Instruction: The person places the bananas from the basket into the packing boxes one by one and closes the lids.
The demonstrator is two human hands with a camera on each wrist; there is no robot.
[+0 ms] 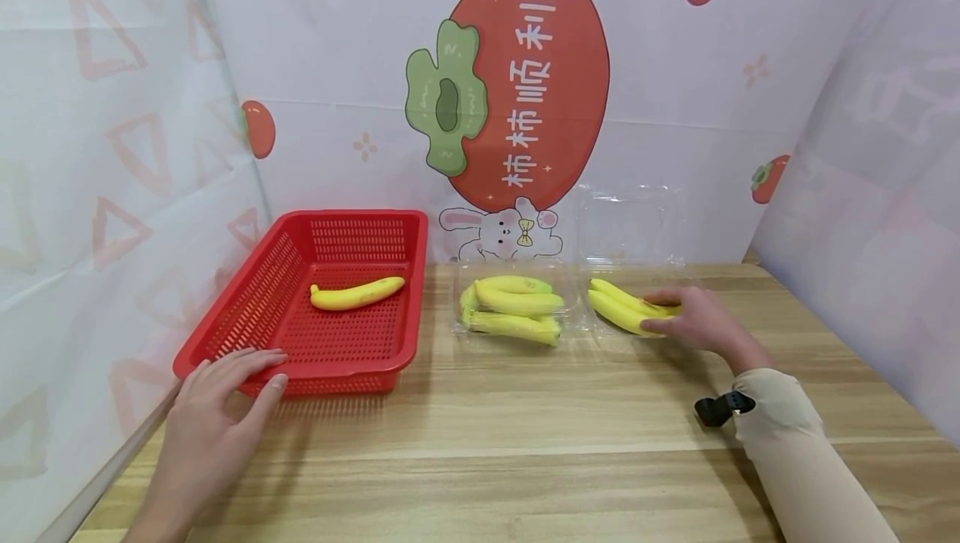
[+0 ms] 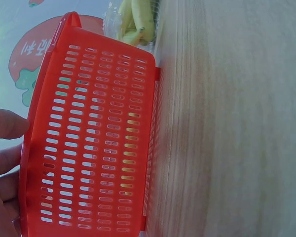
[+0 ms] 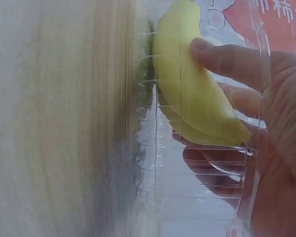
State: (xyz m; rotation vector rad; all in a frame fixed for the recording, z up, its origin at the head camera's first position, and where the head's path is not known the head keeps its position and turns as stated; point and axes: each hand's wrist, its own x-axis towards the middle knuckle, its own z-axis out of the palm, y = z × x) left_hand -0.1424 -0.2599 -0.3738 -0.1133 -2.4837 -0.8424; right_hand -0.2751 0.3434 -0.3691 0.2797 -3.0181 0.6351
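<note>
My right hand (image 1: 693, 319) reaches into the right clear plastic box and holds a yellow banana (image 1: 619, 318) between thumb and fingers. Another banana (image 1: 622, 293) lies behind it in that box. In the right wrist view, the thumb presses the held banana (image 3: 187, 84), seen through the clear wall. My left hand (image 1: 217, 414) rests at the near left corner of a red basket (image 1: 412, 343), its fingers loosely extended over the rim. Inside the basket lies a single banana (image 1: 357, 294).
Left of the right box (image 1: 630, 226), whose lid stands raised, is another clear box (image 1: 459, 309) with several bananas (image 1: 517, 303) in it. All stand on a wooden table (image 1: 510, 451). Printed cloth walls (image 1: 330, 168) enclose the back and sides.
</note>
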